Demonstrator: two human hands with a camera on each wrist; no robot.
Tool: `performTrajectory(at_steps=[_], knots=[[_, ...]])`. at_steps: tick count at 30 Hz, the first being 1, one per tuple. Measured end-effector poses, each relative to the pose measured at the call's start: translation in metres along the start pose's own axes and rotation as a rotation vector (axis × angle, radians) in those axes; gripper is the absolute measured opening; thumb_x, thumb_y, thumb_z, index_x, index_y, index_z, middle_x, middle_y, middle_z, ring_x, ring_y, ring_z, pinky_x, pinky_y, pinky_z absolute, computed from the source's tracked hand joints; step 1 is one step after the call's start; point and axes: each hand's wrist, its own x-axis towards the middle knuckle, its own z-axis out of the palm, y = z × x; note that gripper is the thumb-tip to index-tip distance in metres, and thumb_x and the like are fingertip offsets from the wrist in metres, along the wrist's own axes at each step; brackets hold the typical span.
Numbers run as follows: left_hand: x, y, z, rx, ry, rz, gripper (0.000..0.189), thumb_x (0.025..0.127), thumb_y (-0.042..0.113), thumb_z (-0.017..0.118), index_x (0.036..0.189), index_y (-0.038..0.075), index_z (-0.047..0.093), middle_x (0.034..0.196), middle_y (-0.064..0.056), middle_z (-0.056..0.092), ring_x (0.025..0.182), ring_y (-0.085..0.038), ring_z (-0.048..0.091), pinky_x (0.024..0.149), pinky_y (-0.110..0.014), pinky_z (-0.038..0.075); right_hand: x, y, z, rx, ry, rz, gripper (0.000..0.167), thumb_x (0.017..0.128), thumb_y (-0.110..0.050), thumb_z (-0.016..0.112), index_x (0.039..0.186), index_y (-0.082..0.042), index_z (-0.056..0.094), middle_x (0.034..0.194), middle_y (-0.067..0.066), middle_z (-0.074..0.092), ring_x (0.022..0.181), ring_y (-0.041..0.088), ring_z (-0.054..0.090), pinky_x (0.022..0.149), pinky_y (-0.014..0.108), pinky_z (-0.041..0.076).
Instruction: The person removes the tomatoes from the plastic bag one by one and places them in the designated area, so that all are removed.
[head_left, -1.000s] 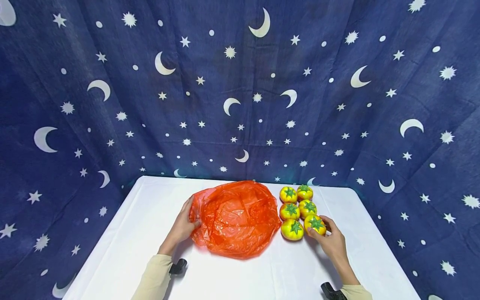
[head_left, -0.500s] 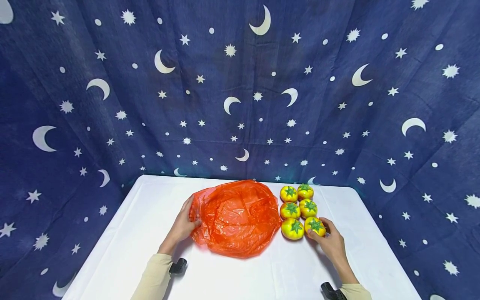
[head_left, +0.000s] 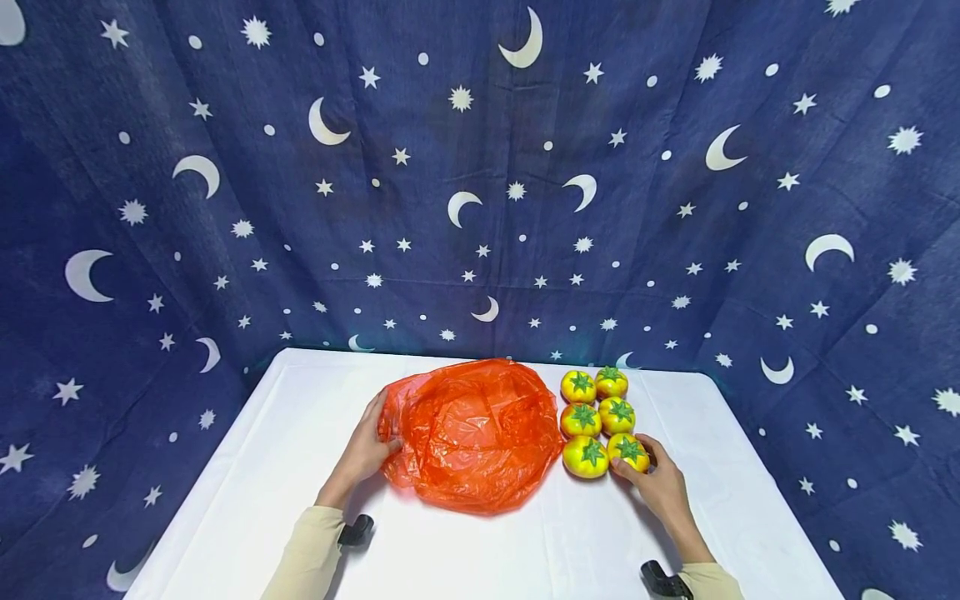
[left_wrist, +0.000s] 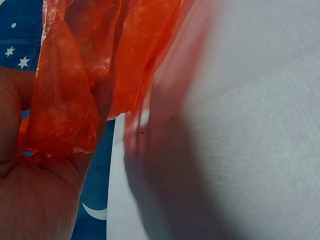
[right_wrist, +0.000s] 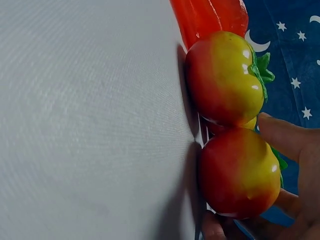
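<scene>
A crumpled translucent red plastic bag (head_left: 480, 433) lies across the middle of the white table. At its left end my left hand (head_left: 365, 450) holds the edge, with thumb and fingers around the film; the left wrist view shows the plastic bag (left_wrist: 62, 100) bunched in that hand. To the right of the bag stand two short rows of yellow-red toy tomatoes with green star-shaped tops. My right hand (head_left: 660, 477) grips the nearest right tomato (head_left: 628, 451) between thumb and fingers. Right beside it sits another tomato (head_left: 586, 457), large in the right wrist view too.
Several more tomatoes (head_left: 581, 420) stand behind the front pair, close to the bag's right edge. White cloth covers the table (head_left: 465, 558). A dark blue curtain (head_left: 420, 208) with moons and stars rises behind and beside it.
My right hand and its tomato have shifted very slightly left, closer to the neighbouring tomato. The left hand and the bag have stayed in place.
</scene>
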Motion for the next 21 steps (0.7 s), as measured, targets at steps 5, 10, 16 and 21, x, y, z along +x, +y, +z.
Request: performTrajectory(at_steps=[5,10,16,21], knots=[[-0.002,-0.001,0.0,-0.016,0.009,0.016,0.098,0.081,-0.003,0.071,0.159,0.014,0.014,0.164,-0.015,0.016,0.149,-0.044,0.019,0.119,-0.059,0.019,-0.002,-0.001,-0.003,-0.011,0.001,0.001,0.083,0.086,-0.049,0.069,0.149,-0.006,0.034,0.146,0.027,0.043,0.132,0.044,0.044,0.11,0.059,0.036],[-0.002,0.0,-0.005,-0.027,0.045,0.065,0.096,0.08,0.001,0.073,0.158,0.016,0.019,0.162,-0.018,0.016,0.147,-0.048,0.021,0.117,-0.064,0.02,-0.001,-0.009,-0.008,-0.025,-0.012,-0.005,0.089,0.083,-0.052,0.072,0.15,-0.008,0.033,0.15,0.027,0.038,0.138,0.044,0.038,0.112,0.061,0.032],[-0.006,-0.012,-0.006,-0.065,0.119,0.095,0.086,0.088,0.017,0.072,0.157,0.015,0.021,0.161,-0.022,0.013,0.14,-0.052,0.032,0.11,-0.061,0.036,-0.006,-0.013,-0.009,-0.056,0.098,-0.119,0.074,0.087,-0.045,0.069,0.145,-0.007,0.041,0.155,0.026,0.029,0.142,0.048,0.028,0.114,0.064,0.025],[-0.01,-0.009,-0.01,-0.043,0.193,0.116,0.077,0.092,0.028,0.066,0.156,0.013,0.025,0.163,-0.019,0.014,0.144,-0.051,0.028,0.112,-0.064,0.031,-0.011,-0.021,-0.004,-0.077,0.206,-0.255,0.064,0.09,-0.037,0.067,0.141,-0.005,0.047,0.155,0.023,0.029,0.141,0.049,0.028,0.111,0.067,0.027]])
